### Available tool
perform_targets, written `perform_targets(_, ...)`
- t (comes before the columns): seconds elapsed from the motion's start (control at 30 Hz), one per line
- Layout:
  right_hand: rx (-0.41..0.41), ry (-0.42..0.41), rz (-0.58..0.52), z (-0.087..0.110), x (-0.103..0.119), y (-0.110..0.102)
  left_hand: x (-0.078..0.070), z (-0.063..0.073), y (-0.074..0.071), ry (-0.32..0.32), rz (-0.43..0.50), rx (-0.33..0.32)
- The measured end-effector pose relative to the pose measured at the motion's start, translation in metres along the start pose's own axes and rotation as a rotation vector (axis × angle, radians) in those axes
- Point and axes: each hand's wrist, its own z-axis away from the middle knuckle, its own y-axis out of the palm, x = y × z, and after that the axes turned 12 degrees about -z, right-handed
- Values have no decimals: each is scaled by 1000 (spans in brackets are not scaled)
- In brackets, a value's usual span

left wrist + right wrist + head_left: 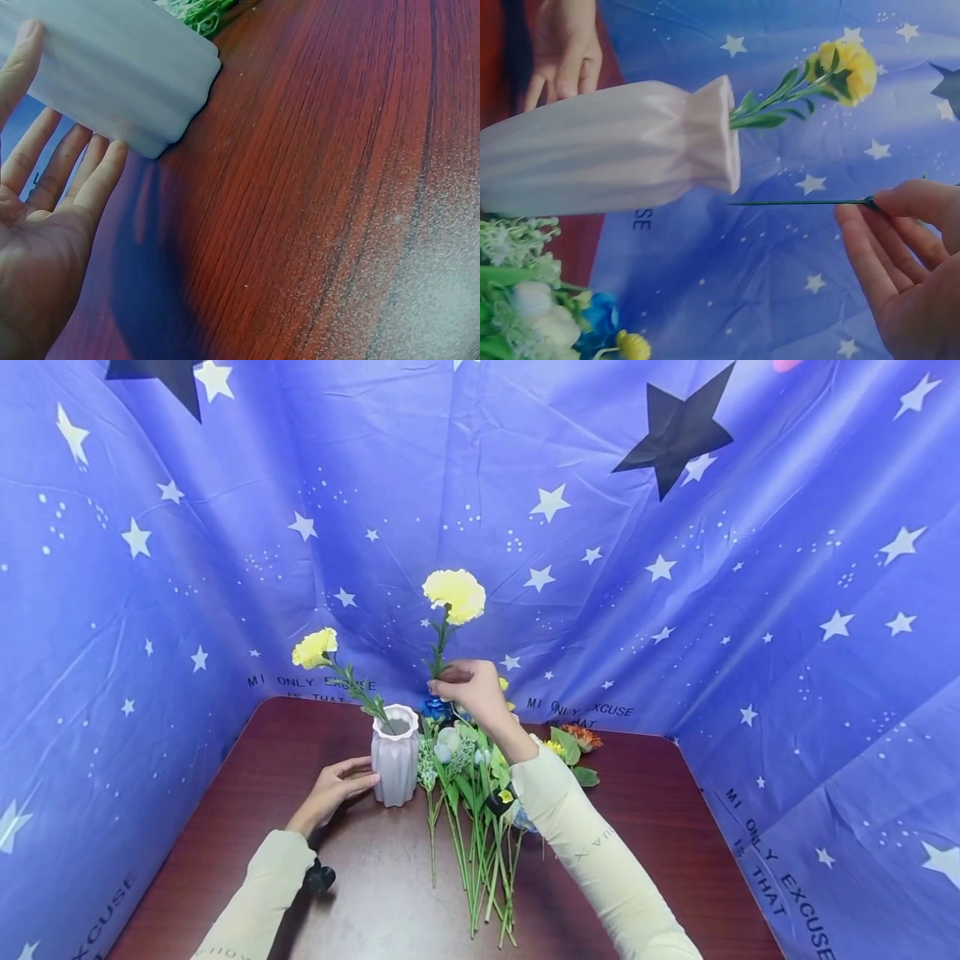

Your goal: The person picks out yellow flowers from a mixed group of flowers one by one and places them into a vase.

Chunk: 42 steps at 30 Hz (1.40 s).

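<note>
My right hand (474, 689) pinches the green stem of a yellow carnation (455, 595) between thumb and fingers, bloom up. In the right wrist view, the bare lower end of this stem (795, 202) points toward the vase and stands just outside its mouth. The pale, fluted vase (394, 766) is upright on the table, with another yellow carnation (315, 648) in it leaning left. At the vase's left side, my left hand (333, 792) touches its lower wall with fairly straight fingers (97, 176) and thumb.
Several artificial flowers with long green stems (480, 860) lie right of the vase, among them a blue bloom (437, 708) and an orange one (582, 737). Beneath is a dark red wooden table (645, 843). A blue star-patterned cloth (525, 527) closes off the back and sides.
</note>
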Motion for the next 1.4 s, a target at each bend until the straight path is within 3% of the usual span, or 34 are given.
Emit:
perform_targets(0.2,40,-73,-33,-1,8,11,2,-1,0,2,20,-2)
perform_targets(0.33,84,-51,-67,1,7,19,3,-1,0,17,11,6)
perform_targets(0.77,239,-20,5,9,-13,41,2,1,0,14,12,13)
perform_targets(1.4,191,12,-5,12,-28,52,3,0,0,27,16,18)
